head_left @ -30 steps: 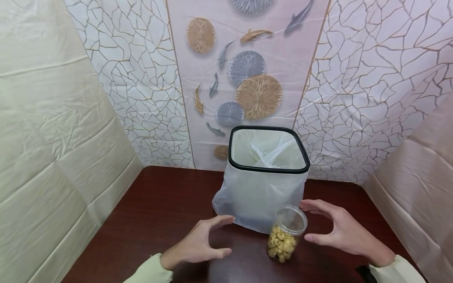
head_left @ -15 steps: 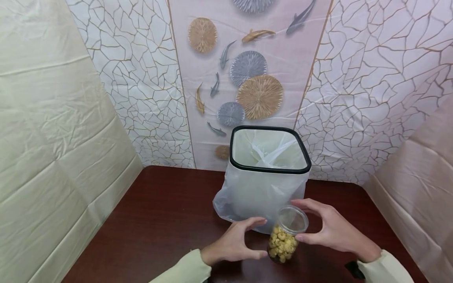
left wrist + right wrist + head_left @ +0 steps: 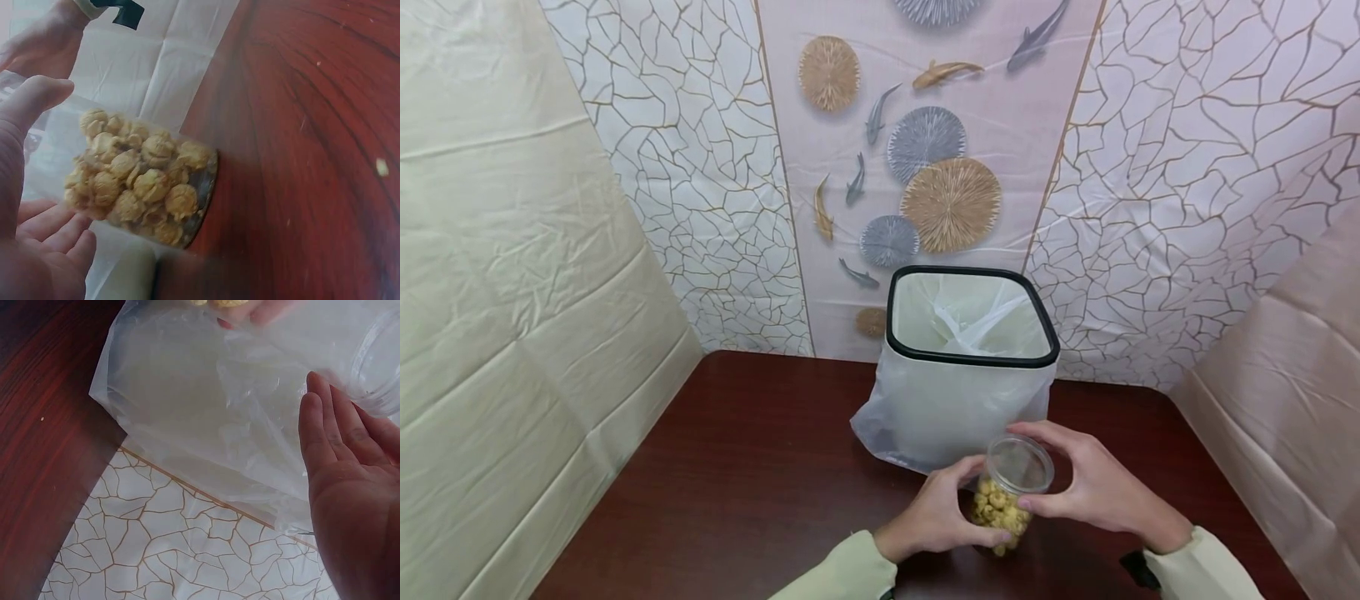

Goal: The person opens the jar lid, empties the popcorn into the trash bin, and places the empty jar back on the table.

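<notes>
A clear plastic jar (image 3: 997, 502) of popcorn stands on the dark red table, leaning a little in the head view. My left hand (image 3: 936, 512) holds its body, thumb across the front and fingers round the far side. The left wrist view shows popcorn (image 3: 140, 172) filling the lower part of the jar. At the top, my right hand (image 3: 1093, 483) grips the round clear lid (image 3: 1021, 465) between thumb and fingers. Seen from the right wrist, those fingers reach along the lid's edge (image 3: 369, 394), fairly straight.
Right behind the jar stands a white bin (image 3: 958, 408) with a black rim (image 3: 973, 360) and a translucent bag liner draped outside. The reddish-brown table (image 3: 737, 467) runs back to patterned cloth (image 3: 715, 208). A small pale crumb (image 3: 382, 167) lies on the tabletop.
My left hand has moved right from beside the jar and closed round its body. My right hand has moved left onto the lid. Jar and bin stay in place.
</notes>
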Demonstrator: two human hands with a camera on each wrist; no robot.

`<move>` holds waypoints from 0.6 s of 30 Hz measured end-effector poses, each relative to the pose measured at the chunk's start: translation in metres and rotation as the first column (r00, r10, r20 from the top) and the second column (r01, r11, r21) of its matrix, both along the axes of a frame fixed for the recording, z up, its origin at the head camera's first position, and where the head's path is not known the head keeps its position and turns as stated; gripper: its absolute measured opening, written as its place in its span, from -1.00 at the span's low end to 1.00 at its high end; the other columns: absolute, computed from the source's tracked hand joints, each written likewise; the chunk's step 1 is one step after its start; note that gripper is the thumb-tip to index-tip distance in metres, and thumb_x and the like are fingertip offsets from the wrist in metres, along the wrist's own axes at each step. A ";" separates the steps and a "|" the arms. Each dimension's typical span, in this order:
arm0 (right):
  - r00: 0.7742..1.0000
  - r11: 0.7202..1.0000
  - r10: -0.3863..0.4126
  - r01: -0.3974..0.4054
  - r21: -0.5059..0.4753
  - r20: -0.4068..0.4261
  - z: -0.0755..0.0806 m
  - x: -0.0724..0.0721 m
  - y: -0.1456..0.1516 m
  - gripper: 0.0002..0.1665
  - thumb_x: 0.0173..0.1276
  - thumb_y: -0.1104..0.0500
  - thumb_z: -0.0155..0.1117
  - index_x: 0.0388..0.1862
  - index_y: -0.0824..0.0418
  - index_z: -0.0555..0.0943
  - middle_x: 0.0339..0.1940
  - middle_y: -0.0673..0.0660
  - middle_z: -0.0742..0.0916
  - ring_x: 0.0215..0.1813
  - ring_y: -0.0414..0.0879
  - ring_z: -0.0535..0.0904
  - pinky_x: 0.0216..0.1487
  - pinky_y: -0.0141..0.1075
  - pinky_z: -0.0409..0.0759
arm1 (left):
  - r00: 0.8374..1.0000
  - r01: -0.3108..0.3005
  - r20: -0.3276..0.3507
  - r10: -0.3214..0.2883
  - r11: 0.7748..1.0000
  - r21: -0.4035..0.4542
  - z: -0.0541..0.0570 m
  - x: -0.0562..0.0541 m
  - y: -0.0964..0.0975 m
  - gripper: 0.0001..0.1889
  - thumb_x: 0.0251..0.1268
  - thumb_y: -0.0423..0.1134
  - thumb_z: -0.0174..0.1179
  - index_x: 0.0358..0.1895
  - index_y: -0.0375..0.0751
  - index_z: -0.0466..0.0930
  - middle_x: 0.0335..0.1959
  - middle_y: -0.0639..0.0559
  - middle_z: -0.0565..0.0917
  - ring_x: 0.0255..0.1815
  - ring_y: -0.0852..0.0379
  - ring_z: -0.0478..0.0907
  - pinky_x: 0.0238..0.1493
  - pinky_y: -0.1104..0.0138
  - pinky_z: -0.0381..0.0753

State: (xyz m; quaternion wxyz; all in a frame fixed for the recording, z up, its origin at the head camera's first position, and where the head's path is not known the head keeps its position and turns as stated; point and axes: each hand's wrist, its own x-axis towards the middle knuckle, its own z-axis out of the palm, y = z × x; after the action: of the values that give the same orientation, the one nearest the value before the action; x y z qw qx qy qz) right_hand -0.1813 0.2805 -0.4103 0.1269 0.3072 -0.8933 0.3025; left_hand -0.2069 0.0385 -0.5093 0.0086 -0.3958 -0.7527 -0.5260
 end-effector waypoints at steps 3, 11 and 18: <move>1.000 1.000 0.004 -0.004 -0.014 0.002 -0.001 0.000 -0.001 -0.08 -0.04 0.07 0.81 0.35 0.04 0.61 0.20 -0.10 0.75 0.10 -0.14 0.73 0.08 -0.50 0.62 | 1.000 -0.012 0.023 0.012 0.999 0.037 -0.002 0.001 0.008 -0.12 0.03 -0.13 0.65 0.47 -0.18 0.44 0.27 -0.04 0.73 0.24 0.38 0.63 0.27 0.46 0.60; 0.999 0.999 0.026 -0.027 -0.026 -0.044 0.000 0.001 -0.005 -0.13 -0.02 -0.01 0.80 0.31 0.02 0.63 0.14 -0.06 0.78 0.05 -0.17 0.73 0.07 -0.52 0.61 | 0.999 -0.033 0.006 0.032 0.997 0.071 -0.001 0.004 0.017 -0.25 0.05 -0.11 0.64 0.35 -0.12 0.54 0.14 -0.02 0.78 0.07 0.45 0.63 0.14 0.50 0.63; 0.997 0.998 0.053 -0.054 -0.019 -0.058 0.004 0.002 -0.010 -0.14 -0.02 -0.02 0.80 0.29 0.02 0.63 0.09 -0.08 0.79 0.03 -0.20 0.73 0.08 -0.53 0.60 | 0.998 -0.041 -0.037 0.044 0.995 0.094 0.001 0.006 0.013 -0.30 0.06 -0.13 0.63 0.30 -0.15 0.57 0.07 -0.05 0.80 0.01 0.45 0.65 0.07 0.51 0.66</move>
State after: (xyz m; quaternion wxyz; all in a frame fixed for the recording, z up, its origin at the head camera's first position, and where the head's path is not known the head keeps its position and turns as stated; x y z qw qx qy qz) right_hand -0.1795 0.2700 -0.4061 0.1474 0.3381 -0.8777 0.3059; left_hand -0.2005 0.0511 -0.5084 0.0528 -0.3889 -0.7353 -0.5526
